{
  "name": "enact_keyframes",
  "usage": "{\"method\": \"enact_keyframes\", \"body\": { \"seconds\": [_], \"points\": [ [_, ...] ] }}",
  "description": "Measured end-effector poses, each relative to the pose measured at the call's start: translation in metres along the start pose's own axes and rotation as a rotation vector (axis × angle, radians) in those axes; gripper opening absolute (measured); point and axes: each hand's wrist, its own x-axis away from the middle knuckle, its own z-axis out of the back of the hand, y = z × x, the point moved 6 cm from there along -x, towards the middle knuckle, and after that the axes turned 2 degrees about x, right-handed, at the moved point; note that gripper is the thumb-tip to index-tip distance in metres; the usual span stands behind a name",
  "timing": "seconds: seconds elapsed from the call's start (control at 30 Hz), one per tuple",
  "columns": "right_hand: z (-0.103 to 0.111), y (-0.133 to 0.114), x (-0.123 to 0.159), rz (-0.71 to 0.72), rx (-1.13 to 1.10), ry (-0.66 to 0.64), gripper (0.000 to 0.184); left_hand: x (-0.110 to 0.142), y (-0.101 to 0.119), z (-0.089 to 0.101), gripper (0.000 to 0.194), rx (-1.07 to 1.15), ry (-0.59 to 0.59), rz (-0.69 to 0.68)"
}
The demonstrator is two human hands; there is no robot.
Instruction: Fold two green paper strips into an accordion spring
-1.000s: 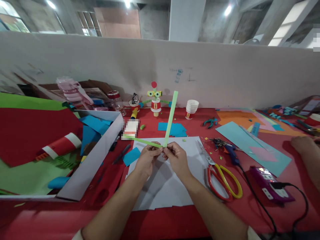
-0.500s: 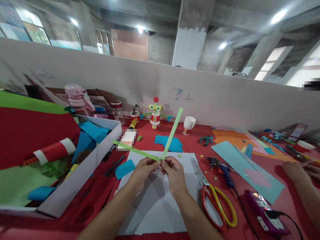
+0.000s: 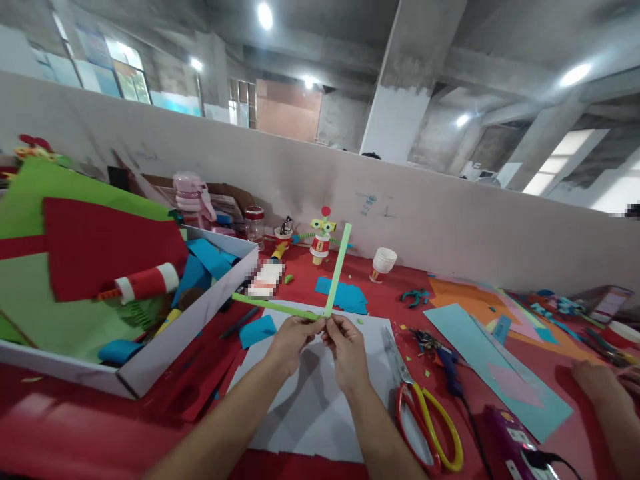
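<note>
Over white paper, green strips are pinched by left hand and right hand, one held steeper than before, left of scissors.

Meeting ends of green strips hidden under fingertips of left hand and right hand; joined or merely overlapping, cannot tell. Middle of white sheet partly covered by hands and forearms. One arm of cup figure partly behind upright strip. Flat item beyond sheet pixelated, face unreadable. Wall writing too small to read. Purple power strip cut off by bottom edge, open box by left edge, another person's arm by right edge.
</note>
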Motion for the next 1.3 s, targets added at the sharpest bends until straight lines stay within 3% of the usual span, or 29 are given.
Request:
{"method": "enact_keyframes", "body": {
  "seconds": [0.07,0.17,0.27,0.4,0.5,0.7,0.87,1.13,1.3],
  "points": [
    [0.002,-0.003,0.001,0.048,0.014,0.002,0.022,0.002,-0.001,-0.002,0.021,0.047,0.028,-0.037],
    [0.003,0.0,0.001,0.126,0.075,-0.01,0.019,0.007,0.006,-0.006,0.018,-0.03,-0.088,-0.144],
    [0.0,0.01,0.002,0.141,0.142,-0.028,0.022,0.012,0.011,0.001,0.016,-0.197,-0.18,-0.225],
    [-0.007,0.016,0.003,0.165,0.234,-0.019,0.021,0.018,0.021,0.021,0.011,-0.387,-0.046,-0.401],
    [-0.01,0.016,0.004,0.144,0.227,-0.02,0.018,0.024,0.027,0.023,0.009,-0.461,0.027,-0.493],
    [-0.007,0.023,0.009,0.053,0.177,-0.062,0.023,0.023,0.015,0.027,0.008,-0.314,0.054,-0.366],
    [-0.009,0.024,0.014,0.033,0.124,-0.098,0.023,0.023,0.009,0.032,0.009,-0.28,0.027,-0.35],
    [-0.01,0.02,0.018,0.046,0.093,-0.103,0.025,0.023,0.008,0.03,0.014,-0.226,-0.027,-0.294],
    [-0.01,0.013,0.023,0.115,0.189,-0.062,0.019,0.021,0.006,0.027,0.017,-0.263,-0.095,-0.255]
  ]
}}
